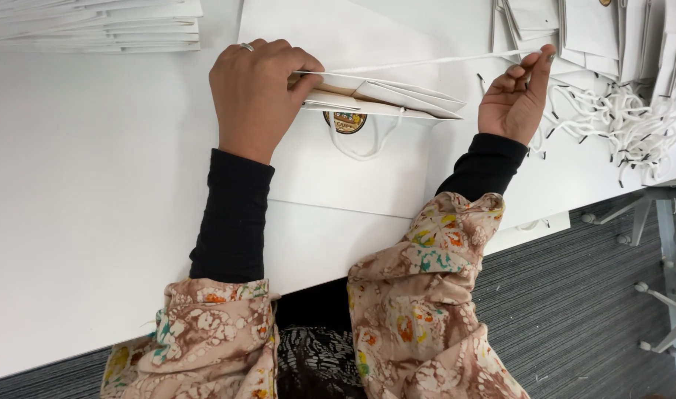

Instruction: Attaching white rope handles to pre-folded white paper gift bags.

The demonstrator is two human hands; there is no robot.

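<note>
Lying flat on the white table (79, 185), a white paper bag (338, 170) sits between both hands. The left hand (255, 96) pinches its folded top edge. The right hand (516, 92) pinches a thin white cord (426, 62). Loose cords (626, 122) tangle at the right, and flat bags (101, 29) stack far left. A round sticker (345, 122) is half hidden, maybe gold.

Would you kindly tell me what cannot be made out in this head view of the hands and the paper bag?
- Left hand: its fingertips are hidden, curled over the folded white paper bag.
- Round emblem: upper part covered by the bag's folded top; its details are too small.
- White cord held by the right hand: its far end is hidden behind the left hand.
- Pile of cords: cut off by the right edge.
</note>
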